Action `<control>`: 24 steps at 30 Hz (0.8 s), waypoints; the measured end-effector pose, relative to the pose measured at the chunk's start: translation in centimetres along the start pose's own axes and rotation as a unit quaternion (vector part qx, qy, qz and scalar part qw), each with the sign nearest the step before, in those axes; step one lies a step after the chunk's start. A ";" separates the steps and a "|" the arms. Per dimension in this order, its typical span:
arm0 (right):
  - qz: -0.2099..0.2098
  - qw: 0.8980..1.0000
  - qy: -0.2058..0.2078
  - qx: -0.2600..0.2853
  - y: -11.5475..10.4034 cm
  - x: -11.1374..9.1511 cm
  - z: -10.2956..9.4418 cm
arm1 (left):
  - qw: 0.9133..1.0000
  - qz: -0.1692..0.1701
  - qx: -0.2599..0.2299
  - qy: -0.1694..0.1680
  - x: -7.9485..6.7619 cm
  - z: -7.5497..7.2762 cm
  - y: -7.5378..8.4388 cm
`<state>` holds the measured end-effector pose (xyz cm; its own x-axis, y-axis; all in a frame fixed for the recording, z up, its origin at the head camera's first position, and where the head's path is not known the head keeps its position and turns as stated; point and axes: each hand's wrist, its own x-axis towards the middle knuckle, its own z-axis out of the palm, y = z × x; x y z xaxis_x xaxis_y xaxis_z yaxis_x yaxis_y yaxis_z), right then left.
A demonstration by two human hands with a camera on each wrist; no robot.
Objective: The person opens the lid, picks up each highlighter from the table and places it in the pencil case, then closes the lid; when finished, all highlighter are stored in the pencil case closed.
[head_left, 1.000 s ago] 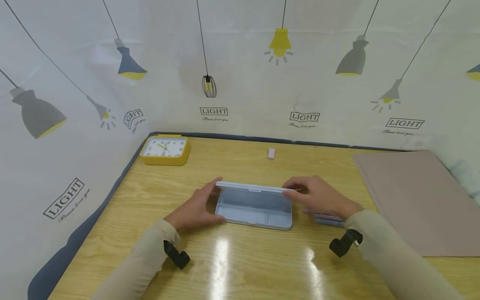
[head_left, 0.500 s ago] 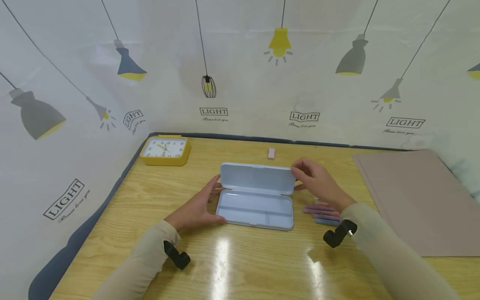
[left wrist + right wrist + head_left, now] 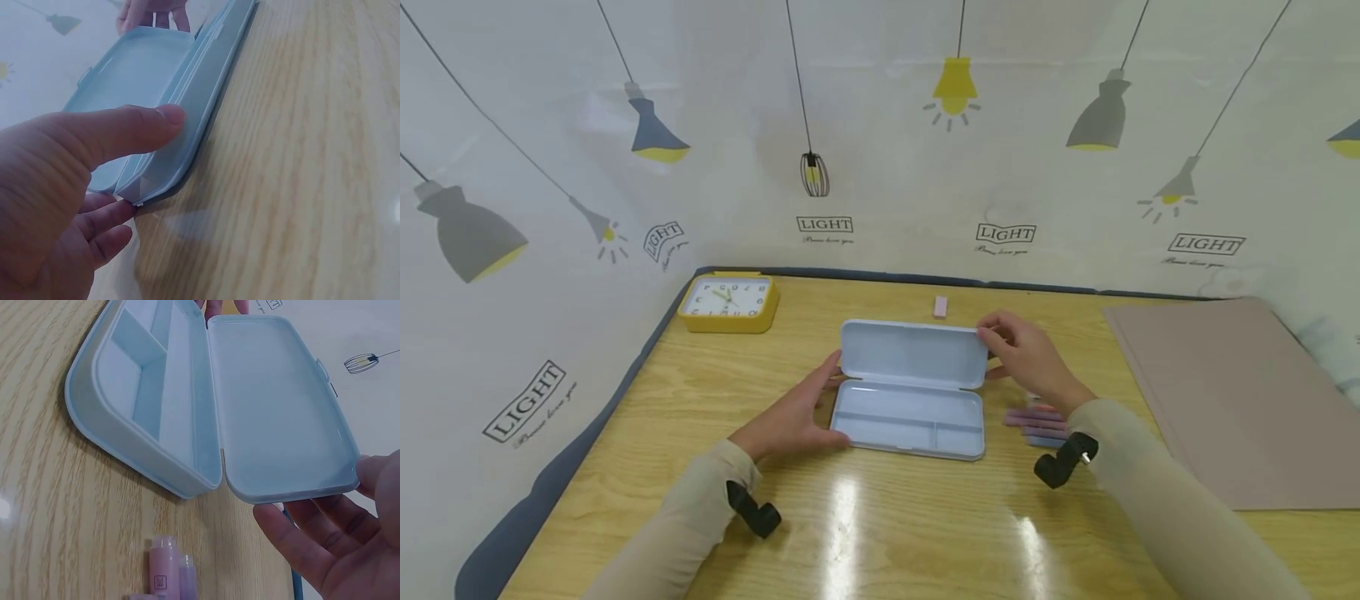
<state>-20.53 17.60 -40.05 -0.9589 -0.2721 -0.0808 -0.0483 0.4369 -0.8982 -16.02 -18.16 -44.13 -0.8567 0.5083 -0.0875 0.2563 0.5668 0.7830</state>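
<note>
A light blue pencil case [image 3: 880, 402] lies on the wooden table with its lid [image 3: 913, 357] raised. Its divided inside holds nothing that I can see. My left hand [image 3: 793, 423] grips the left end of the base, thumb at the front edge and fingers behind, as the left wrist view shows. The lid's right corner is pinched by my right hand [image 3: 1033, 362], with the thumb on its inner face and fingers behind. Below that hand lie several pink, purple and blue pens [image 3: 1033, 423], partly hidden by the wrist; pink ones [image 3: 164, 569] show in the right wrist view.
A small pink eraser [image 3: 940, 307] lies behind the case. At the back left, a yellow clock [image 3: 727, 302] rests by the wall. A large pinkish-brown mat [image 3: 1232, 400] covers the table's right side. A lamp-patterned wall sheet [image 3: 910, 167] borders the back and left.
The lid has swung up and back, from mostly lowered to wide open, with my right hand moving away with it. My left hand has stayed at the base.
</note>
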 end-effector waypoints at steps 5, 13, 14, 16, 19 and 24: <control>-0.002 1.000 -0.002 -0.017 0.3 -0.1 -0.2 | 1.000 0.000 0.006 -0.004 0.0 0.0 -0.1; -0.030 0.994 0.017 -0.100 1.2 -1.7 -2.9 | 1.000 0.008 0.003 -0.007 0.1 0.1 -0.2; -0.032 0.991 0.019 -0.127 1.4 -1.9 -3.5 | 1.000 0.007 0.004 -0.007 0.1 0.1 -0.2; -0.032 0.983 0.019 -0.178 2.0 -2.6 -4.7 | 1.000 0.007 0.005 -0.006 0.0 0.1 -0.2; -0.038 0.970 0.005 -0.240 3.1 -3.7 -6.5 | 1.000 0.013 0.006 -0.005 0.0 0.0 -0.2; -0.045 0.954 -0.028 -0.295 4.9 -5.5 -8.7 | 1.000 0.018 0.008 -0.003 0.1 0.0 -0.3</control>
<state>-17.88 28.69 -40.25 -0.9277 -0.3698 -0.0522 -0.2950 0.8114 -0.5046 -16.16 -18.32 -44.34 -0.8440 0.5325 -0.0641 0.2940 0.5593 0.7751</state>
